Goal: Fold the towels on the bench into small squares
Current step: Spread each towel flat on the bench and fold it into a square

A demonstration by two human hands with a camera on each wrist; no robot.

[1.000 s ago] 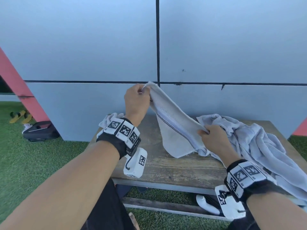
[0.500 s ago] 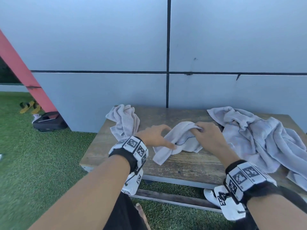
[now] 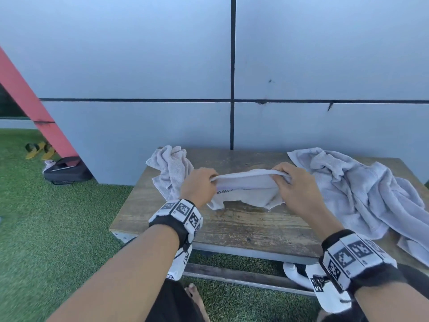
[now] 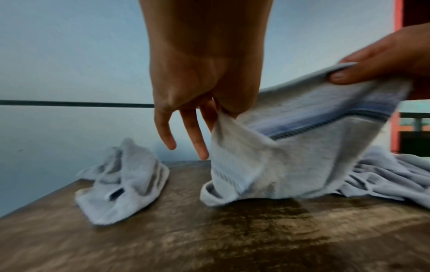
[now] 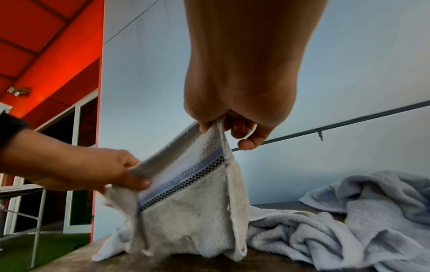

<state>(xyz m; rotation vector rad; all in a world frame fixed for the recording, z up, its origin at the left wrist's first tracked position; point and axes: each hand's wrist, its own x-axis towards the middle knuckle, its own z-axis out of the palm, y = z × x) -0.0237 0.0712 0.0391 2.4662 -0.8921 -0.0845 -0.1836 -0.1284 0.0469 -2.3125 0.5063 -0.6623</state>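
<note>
Both hands hold one small white towel [image 3: 248, 189] up over the middle of the wooden bench [image 3: 243, 226]. The left hand [image 3: 199, 187] pinches the towel's top left end between thumb and finger, and two of its other fingers [image 4: 195, 139] point down, straight and loose. The right hand [image 3: 297, 191] pinches the top right end, with its fingers curled around the edge. The top edge is pulled tight between the two hands. The rest of the towel hangs down, and its bottom touches the bench. A thin band of dark checks [image 5: 186, 185] runs across the towel, with a blue stripe just above it. A crumpled towel [image 3: 170, 170] lies on the bench at the far left corner, just beside the left hand. A big pale heap of towel [image 3: 362, 194] is spread over the right side of the bench, close by the right hand. Green grass [image 3: 51, 217] is on the ground around the bench, and a grey wall [image 3: 139, 66] stands behind it.
</note>
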